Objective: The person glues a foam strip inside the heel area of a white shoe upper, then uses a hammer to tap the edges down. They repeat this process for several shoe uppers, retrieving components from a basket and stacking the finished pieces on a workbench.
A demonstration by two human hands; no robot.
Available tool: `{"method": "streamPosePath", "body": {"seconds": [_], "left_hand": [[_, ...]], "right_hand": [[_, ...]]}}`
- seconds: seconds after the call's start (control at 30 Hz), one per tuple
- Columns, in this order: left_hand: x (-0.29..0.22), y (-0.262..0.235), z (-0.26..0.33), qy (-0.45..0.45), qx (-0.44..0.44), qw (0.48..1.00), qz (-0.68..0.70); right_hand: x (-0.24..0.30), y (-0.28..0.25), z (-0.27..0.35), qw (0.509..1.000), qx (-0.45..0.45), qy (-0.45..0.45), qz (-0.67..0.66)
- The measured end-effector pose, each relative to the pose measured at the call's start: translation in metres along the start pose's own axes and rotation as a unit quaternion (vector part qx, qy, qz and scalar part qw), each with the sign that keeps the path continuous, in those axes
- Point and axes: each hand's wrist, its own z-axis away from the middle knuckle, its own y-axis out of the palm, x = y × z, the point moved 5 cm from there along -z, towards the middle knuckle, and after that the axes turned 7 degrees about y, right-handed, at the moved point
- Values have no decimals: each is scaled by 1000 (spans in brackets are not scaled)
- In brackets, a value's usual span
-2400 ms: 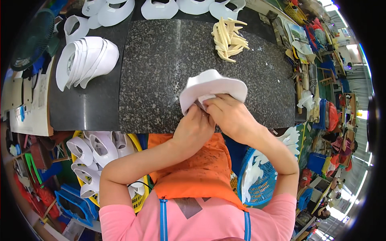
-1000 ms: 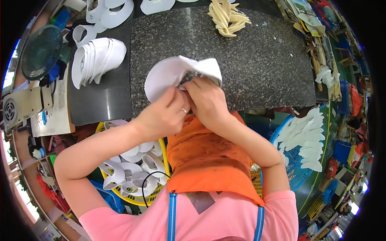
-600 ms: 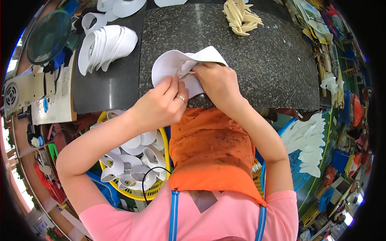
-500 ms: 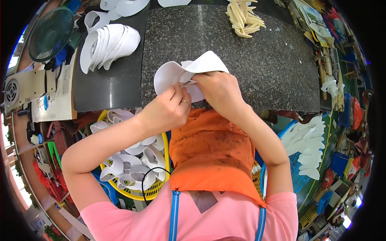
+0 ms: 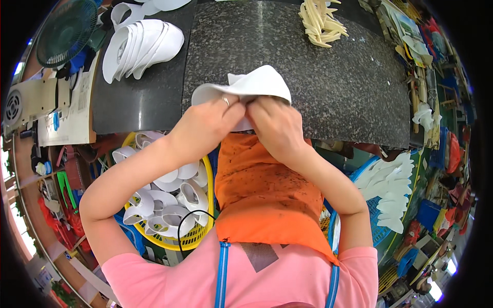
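Two hands, left (image 5: 208,120) and right (image 5: 275,126), pinch one white piece (image 5: 246,87) together at the slab's (image 5: 328,87) six-o'clock edge; one white stack (image 5: 141,46) at ten o'clock, one cream pile (image 5: 321,23) at one o'clock.

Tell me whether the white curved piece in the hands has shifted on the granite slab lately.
Cannot tell: the white piece sits by the granite slab's near edge throughout, but the head camera itself moved.

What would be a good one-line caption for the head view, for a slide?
Both hands, left hand and right hand, grip a white curved piece over a dark speckled stone table.
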Motion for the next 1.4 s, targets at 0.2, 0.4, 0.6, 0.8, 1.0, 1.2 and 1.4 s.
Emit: {"method": "streamPosePath", "body": {"seconds": [0.2, 0.4, 0.6, 0.8, 1.0, 1.2, 1.4], "left_hand": [[-4, -2, -16, 68, -74, 995, 26], [9, 7, 4, 18, -30, 999, -17], [4, -7, -1, -112, -84, 988, 66], [-1, 6, -7, -133, -149, 980, 18], [-5, -4, 9, 46, -136, 986, -81], [10, -5, 17, 137, 10, 974, -179], [-17, 25, -4, 213, -67, 941, -255]], "right_hand": [[-1, -4, 20, 984, -60, -168, -7], [0, -5, 22, 984, -24, -174, -23], [-1, 0, 20, 990, -41, -133, 5], [4, 4, 23, 983, -46, -176, 32], [3, 5, 18, 989, 66, -128, 28], [-9, -10, 12, 989, 18, -149, 2], [-37, -42, -12, 993, 102, -47, 33]]}}
